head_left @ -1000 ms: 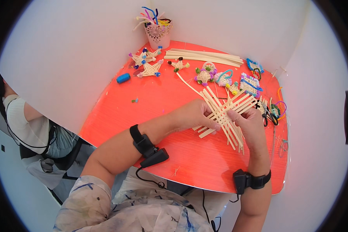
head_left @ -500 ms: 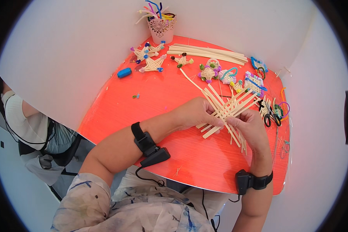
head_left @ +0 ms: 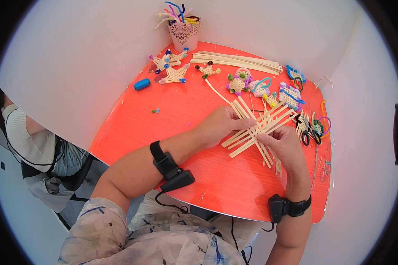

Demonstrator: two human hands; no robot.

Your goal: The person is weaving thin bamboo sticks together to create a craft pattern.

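Note:
Between my two hands is a loose lattice of pale flat strips (head_left: pixel 269 125), crossed over and under each other, their ends sticking out on several sides. My left hand (head_left: pixel 224 126) pinches its left part near the crossing, thumb on top. On the right side, my right hand (head_left: pixel 283 143) grips the strips with its thumb on top; the other fingers are mostly hidden below. More loose strips lie under the lattice, partly covered by it. One thin strip (head_left: pixel 217 92) runs up and to the left from the lattice on the red table (head_left: pixel 163 115).
Woven star shapes (head_left: pixel 174 74) lie at the far left, beside a blue bundle (head_left: pixel 142 84). Behind are a strip pile (head_left: pixel 234 62) and a white pot (head_left: pixel 183 35) of pipe cleaners. Woven ornaments (head_left: pixel 291 95) and black-handled scissors (head_left: pixel 311 138) lie right. A person (head_left: pixel 28 132) sits at left.
My left hand has shifted up and slightly left on the lattice, its thumb now higher on the strips. My right hand has barely moved and keeps its grip.

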